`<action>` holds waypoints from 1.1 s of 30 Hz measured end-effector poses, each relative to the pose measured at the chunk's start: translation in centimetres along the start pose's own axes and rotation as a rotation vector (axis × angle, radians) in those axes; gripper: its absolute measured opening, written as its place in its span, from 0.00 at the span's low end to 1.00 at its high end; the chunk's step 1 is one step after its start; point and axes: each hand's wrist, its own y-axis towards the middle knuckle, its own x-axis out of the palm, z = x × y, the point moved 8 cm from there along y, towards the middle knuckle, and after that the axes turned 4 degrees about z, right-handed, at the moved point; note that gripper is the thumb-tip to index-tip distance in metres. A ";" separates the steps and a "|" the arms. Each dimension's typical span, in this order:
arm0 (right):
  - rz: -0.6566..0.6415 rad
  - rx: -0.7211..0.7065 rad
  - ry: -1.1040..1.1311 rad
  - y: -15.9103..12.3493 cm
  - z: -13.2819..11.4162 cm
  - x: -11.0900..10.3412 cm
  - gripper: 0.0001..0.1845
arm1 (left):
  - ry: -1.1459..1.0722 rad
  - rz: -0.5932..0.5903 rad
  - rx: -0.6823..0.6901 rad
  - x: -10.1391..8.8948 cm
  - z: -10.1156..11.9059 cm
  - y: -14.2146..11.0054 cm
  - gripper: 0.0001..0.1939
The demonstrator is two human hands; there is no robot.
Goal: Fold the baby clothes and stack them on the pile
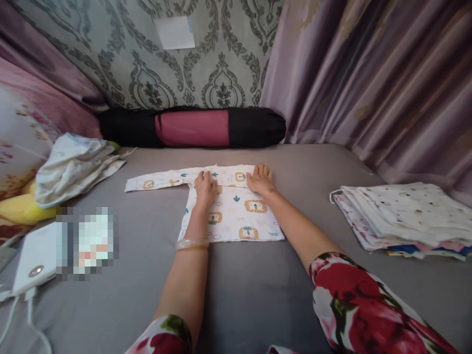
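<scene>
A small white long-sleeved top (236, 221) with a lion-and-leaf print lies flat on the grey sheet. One sleeve stretches out to the left; the right one appears to be folded across the upper body. My left hand (205, 188) rests on the top near the left shoulder, its fingers slightly bent over the cloth. At the upper right corner, my right hand (261, 180) lies on the folded edge with thumb and fingers apart. Fabric directly beneath both palms is hidden. A pale bangle (192, 244) circles my left wrist.
On the right sits a stack of folded clothes (409, 211). A crumpled cloth (75, 167), a yellow plush item (25, 206) and a white power bank (39, 255) with cables are at the left. Behind lies a black-and-maroon roll bag (191, 128) along the patterned wall.
</scene>
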 end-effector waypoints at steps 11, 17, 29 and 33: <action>0.014 -0.187 0.126 -1.7 -5.6 0.6 0.34 | 0.111 -0.114 -0.005 0.2 1.3 -0.7 0.16; -0.007 -0.175 0.114 -1.5 -5.5 1.0 0.34 | 0.078 -0.082 0.015 0.4 0.9 -0.8 0.14; 0.072 -0.284 0.106 -1.9 -9.1 -0.4 0.31 | 0.003 -0.020 -0.026 -0.2 -0.6 0.2 0.25; 0.000 -0.427 0.133 -2.7 -12.4 0.7 0.30 | -0.070 -0.022 -0.041 -0.5 -0.9 0.4 0.27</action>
